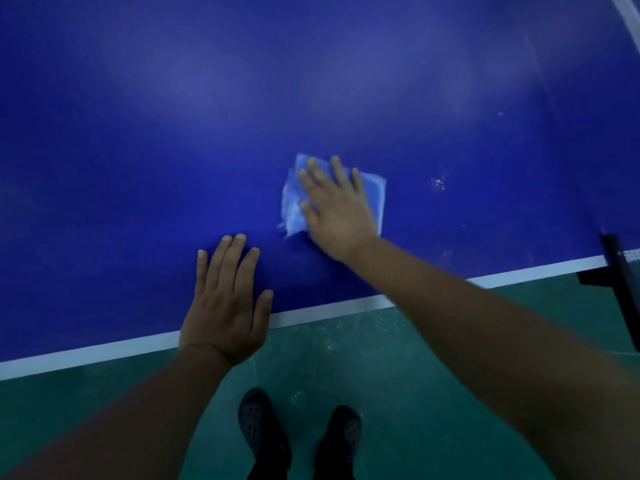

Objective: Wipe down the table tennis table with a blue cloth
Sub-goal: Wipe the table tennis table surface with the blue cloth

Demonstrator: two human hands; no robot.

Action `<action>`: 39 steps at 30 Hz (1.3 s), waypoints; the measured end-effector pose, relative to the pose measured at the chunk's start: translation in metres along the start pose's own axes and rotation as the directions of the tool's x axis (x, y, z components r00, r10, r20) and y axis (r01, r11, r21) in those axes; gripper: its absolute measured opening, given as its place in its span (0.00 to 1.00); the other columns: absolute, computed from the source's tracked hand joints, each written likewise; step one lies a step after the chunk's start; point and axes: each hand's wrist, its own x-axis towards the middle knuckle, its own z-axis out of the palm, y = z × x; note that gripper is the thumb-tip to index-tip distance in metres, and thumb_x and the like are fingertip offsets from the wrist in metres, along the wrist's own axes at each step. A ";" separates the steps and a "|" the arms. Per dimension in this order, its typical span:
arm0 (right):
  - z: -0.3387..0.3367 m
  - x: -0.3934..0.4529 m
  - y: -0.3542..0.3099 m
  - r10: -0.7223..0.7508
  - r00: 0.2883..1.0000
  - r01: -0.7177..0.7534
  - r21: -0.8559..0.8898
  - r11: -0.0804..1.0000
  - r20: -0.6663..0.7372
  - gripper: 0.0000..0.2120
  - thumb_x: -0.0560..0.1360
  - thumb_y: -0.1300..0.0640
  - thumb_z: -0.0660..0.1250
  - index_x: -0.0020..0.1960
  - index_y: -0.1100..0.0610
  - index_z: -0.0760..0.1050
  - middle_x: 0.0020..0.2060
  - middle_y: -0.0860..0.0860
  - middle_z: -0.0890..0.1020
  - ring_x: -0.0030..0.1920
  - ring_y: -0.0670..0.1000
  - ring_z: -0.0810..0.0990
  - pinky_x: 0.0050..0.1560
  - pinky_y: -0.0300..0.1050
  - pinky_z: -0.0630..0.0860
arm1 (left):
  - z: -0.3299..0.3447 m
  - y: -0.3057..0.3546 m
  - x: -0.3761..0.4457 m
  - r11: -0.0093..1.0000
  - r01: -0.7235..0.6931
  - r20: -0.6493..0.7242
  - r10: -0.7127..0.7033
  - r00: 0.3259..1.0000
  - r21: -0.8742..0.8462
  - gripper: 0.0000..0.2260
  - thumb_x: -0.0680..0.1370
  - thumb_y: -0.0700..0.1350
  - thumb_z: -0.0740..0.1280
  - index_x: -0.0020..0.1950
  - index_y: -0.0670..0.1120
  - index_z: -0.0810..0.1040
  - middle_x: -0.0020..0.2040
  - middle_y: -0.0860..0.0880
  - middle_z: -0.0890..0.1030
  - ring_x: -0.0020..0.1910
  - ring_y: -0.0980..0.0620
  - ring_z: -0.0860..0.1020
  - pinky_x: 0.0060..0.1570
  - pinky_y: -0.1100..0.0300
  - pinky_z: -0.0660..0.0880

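The dark blue table tennis table fills the upper part of the head view, with a white edge line along its near side. A folded light blue cloth lies flat on the table. My right hand presses flat on the cloth with its fingers spread, covering most of it. My left hand rests palm down on the table near the edge, fingers apart, holding nothing, a short way left of the cloth.
White specks and smudges mark the table right of the cloth. The black net post and clamp stick out at the right edge. Below the table is a green floor and my two dark shoes.
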 end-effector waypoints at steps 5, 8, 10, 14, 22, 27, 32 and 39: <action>0.002 -0.099 0.021 -0.402 0.908 0.412 -0.068 0.909 0.116 0.26 0.82 0.46 0.52 0.77 0.53 0.65 0.77 0.51 0.67 0.77 0.60 0.62 0.75 0.60 0.58 | 0.001 -0.002 0.001 1.000 0.019 0.018 -0.019 1.000 0.013 0.28 0.79 0.54 0.54 0.72 0.36 0.68 0.75 0.36 0.65 0.77 0.39 0.59 0.75 0.35 0.49; -0.011 -0.101 0.073 -0.200 0.978 0.202 -0.026 0.979 0.061 0.23 0.83 0.51 0.56 0.76 0.56 0.67 0.77 0.52 0.66 0.78 0.61 0.59 0.76 0.64 0.58 | 0.000 -0.002 0.000 1.000 0.017 0.053 -0.018 0.998 0.024 0.29 0.79 0.55 0.53 0.73 0.37 0.67 0.75 0.38 0.66 0.77 0.40 0.59 0.75 0.34 0.50; -0.013 -0.078 0.067 0.018 0.999 -0.021 0.061 0.998 0.048 0.24 0.84 0.53 0.56 0.79 0.54 0.63 0.79 0.49 0.60 0.80 0.59 0.51 0.78 0.62 0.50 | -0.001 -0.002 0.000 1.000 0.006 0.058 -0.007 0.998 0.023 0.29 0.79 0.55 0.52 0.73 0.37 0.68 0.75 0.38 0.66 0.77 0.40 0.59 0.75 0.34 0.50; -0.008 -0.004 -0.008 0.164 0.986 -0.163 0.109 0.981 -0.004 0.27 0.83 0.44 0.51 0.80 0.49 0.57 0.80 0.46 0.56 0.81 0.58 0.47 0.78 0.62 0.43 | -0.012 0.003 0.001 0.986 0.069 -0.009 -0.072 0.997 -0.155 0.28 0.78 0.53 0.54 0.72 0.36 0.70 0.74 0.38 0.67 0.76 0.40 0.61 0.76 0.37 0.48; 0.001 -0.078 -0.017 -0.657 0.733 0.667 0.000 0.745 0.174 0.24 0.83 0.44 0.51 0.76 0.47 0.66 0.77 0.46 0.65 0.78 0.60 0.60 0.75 0.62 0.54 | -0.052 -0.073 -0.041 0.944 0.329 -0.146 -0.325 0.935 0.005 0.25 0.77 0.49 0.55 0.68 0.36 0.72 0.70 0.37 0.71 0.72 0.37 0.65 0.76 0.39 0.44; -0.012 -0.020 0.015 0.007 0.999 -0.007 -0.005 1.000 0.044 0.24 0.84 0.47 0.52 0.80 0.48 0.58 0.80 0.46 0.58 0.80 0.58 0.50 0.77 0.59 0.47 | -0.047 -0.080 -0.037 0.972 0.174 -0.034 -0.171 0.985 0.157 0.25 0.79 0.52 0.53 0.71 0.39 0.71 0.72 0.36 0.68 0.73 0.35 0.64 0.75 0.36 0.47; 0.016 -0.065 -0.068 -0.163 0.986 0.162 0.043 0.986 0.026 0.25 0.83 0.45 0.50 0.78 0.48 0.62 0.78 0.47 0.63 0.79 0.59 0.55 0.76 0.61 0.48 | -0.045 -0.079 -0.038 0.963 0.157 0.028 -0.167 0.986 0.218 0.26 0.80 0.54 0.52 0.72 0.43 0.73 0.73 0.39 0.69 0.73 0.36 0.63 0.74 0.33 0.47; -0.002 -0.114 0.095 0.380 0.924 -0.379 0.048 0.924 -0.032 0.26 0.83 0.43 0.48 0.80 0.47 0.59 0.80 0.46 0.59 0.80 0.56 0.53 0.77 0.61 0.51 | -0.050 -0.074 -0.036 0.964 0.177 0.064 -0.193 0.979 0.200 0.28 0.79 0.56 0.51 0.73 0.43 0.72 0.73 0.38 0.69 0.74 0.35 0.62 0.72 0.33 0.52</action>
